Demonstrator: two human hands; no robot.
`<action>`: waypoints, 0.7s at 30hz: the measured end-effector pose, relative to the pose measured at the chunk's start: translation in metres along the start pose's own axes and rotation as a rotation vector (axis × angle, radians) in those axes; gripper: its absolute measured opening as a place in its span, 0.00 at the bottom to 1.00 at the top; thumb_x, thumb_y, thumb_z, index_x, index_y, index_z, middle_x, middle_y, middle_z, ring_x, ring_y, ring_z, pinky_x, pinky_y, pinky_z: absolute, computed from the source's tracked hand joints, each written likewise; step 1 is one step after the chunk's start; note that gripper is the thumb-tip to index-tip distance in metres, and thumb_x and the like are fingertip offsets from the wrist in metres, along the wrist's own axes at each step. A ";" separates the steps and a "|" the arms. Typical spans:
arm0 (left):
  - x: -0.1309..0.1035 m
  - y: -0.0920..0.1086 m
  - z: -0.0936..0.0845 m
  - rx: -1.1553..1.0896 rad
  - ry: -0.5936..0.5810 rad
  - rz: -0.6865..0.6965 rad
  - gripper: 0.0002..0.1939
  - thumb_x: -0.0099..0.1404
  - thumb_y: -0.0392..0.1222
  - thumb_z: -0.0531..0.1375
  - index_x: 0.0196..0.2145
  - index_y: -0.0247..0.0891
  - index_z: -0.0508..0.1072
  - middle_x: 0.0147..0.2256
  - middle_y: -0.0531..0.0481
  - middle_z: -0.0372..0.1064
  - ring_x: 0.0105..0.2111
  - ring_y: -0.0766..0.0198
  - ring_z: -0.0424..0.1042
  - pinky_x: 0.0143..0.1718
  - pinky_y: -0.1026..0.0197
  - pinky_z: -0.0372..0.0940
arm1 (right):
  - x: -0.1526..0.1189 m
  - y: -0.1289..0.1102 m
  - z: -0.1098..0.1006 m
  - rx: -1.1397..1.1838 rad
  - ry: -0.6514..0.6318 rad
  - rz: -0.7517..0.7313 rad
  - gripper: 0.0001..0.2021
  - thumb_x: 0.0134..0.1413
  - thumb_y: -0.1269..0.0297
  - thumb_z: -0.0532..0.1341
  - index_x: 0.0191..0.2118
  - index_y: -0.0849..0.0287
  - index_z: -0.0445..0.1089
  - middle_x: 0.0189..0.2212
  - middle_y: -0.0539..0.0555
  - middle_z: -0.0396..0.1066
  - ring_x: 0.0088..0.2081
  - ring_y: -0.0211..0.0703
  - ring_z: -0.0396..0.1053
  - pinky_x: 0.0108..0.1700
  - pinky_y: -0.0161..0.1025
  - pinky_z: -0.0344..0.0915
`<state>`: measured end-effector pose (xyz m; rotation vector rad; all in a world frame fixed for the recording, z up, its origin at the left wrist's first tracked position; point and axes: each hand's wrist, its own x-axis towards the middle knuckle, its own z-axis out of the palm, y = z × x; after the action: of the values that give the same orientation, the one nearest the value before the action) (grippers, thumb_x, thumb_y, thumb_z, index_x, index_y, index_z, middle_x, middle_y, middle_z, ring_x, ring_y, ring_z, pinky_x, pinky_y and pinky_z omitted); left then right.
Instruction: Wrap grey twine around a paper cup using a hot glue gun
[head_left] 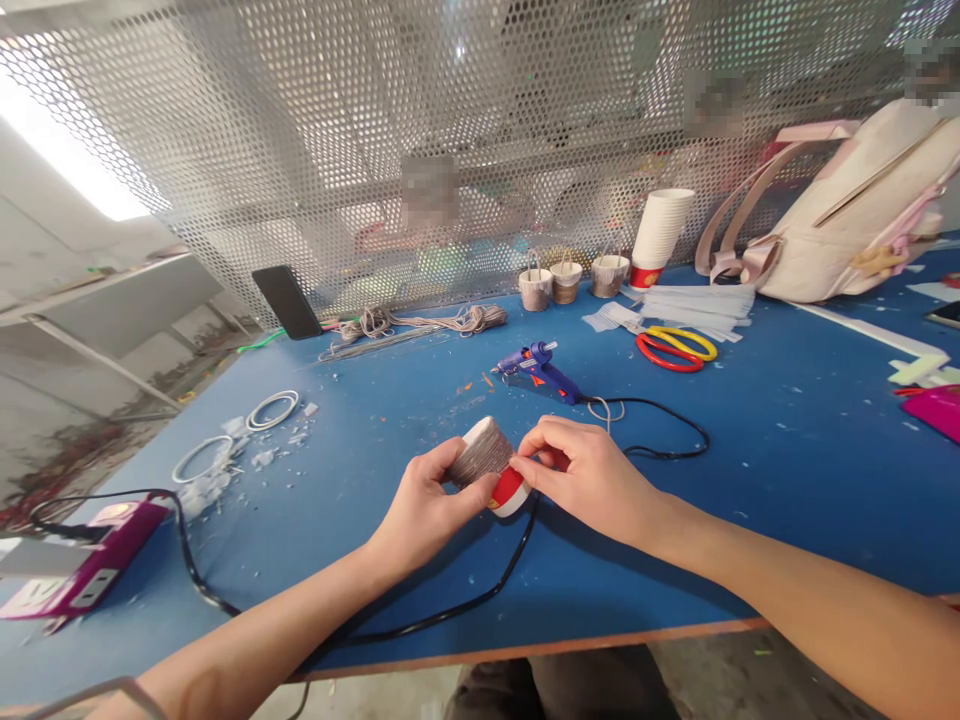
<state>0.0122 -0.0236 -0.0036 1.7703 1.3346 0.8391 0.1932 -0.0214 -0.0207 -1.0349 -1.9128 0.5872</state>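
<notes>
One cup in two hands.

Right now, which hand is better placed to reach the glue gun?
The right hand, I'd judge: it is nearer the glue gun, only its fingertips at the cup, which the left hand grips.

No legible txt

No words, brands or nos. can be read. The wrapped cup has a red band w/ a yellowish mark, too small & partly hidden to make out. Red print low on the cup stack by the mesh screen is likewise unreadable.
</notes>
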 end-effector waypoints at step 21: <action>0.004 -0.022 0.001 -0.022 0.014 0.135 0.09 0.55 0.39 0.59 0.35 0.34 0.72 0.33 0.48 0.72 0.34 0.62 0.70 0.38 0.62 0.66 | -0.013 -0.014 -0.003 -0.206 -0.081 -0.458 0.07 0.59 0.70 0.54 0.33 0.62 0.68 0.23 0.51 0.68 0.23 0.35 0.64 0.27 0.34 0.61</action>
<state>0.0040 -0.0163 -0.0227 1.8562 1.2201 0.9378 0.1938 -0.0403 -0.0152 -0.6638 -2.2226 0.1749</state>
